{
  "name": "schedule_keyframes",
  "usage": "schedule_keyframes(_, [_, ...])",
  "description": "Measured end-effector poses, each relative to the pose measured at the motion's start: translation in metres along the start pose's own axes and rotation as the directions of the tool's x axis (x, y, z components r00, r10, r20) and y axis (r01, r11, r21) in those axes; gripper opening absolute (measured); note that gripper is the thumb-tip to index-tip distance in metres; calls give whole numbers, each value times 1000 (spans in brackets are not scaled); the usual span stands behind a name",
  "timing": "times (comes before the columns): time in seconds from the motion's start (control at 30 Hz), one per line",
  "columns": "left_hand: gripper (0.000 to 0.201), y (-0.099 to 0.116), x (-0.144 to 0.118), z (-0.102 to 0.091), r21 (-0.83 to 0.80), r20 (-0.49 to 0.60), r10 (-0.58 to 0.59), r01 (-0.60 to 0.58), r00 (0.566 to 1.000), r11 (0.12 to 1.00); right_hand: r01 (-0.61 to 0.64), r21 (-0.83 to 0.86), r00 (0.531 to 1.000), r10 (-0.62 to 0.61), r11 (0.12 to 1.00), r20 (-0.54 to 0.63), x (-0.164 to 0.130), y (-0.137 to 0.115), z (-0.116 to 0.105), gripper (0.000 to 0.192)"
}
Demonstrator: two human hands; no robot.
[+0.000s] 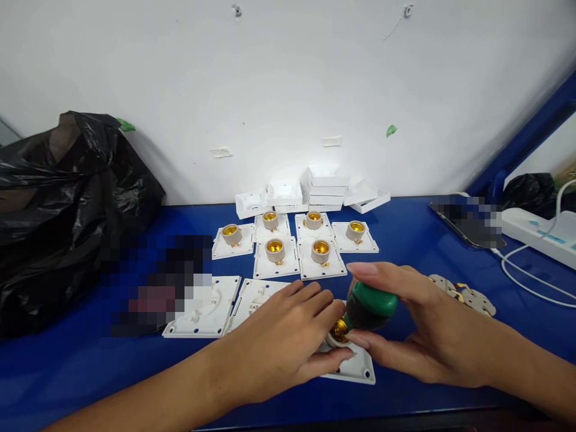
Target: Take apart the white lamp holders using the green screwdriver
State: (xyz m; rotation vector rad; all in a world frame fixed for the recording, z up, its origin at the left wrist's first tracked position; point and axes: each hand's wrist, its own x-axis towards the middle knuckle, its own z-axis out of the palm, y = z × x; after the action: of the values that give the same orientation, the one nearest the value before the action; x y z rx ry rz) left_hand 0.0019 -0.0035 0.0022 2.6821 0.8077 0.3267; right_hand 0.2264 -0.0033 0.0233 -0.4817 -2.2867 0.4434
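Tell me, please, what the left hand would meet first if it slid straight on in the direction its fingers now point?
The left hand points right and slightly away. It would probably meet the brass lamp socket at its fingertips first, then the green-handled screwdriver held by the right hand. Depth is hard to judge.

hands (pixel 360 336) on green screwdriver (pixel 371 306), lamp socket (pixel 348 360), blue table (pixel 67 366)

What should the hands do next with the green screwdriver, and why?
Probably turn the screwdriver a little. The right hand grips its green handle, and its tip points down into the brass-lined lamp socket, while the left hand steadies that socket's white plate on the blue table. The screw itself is hidden.
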Motion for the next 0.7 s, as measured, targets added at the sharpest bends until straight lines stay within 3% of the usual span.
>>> schedule_keyframes(0.7, [23,-1,0,0,-5,12,3,-3,1000,1000,-2,-3,1000,2,1000,-5,1,0,0,76])
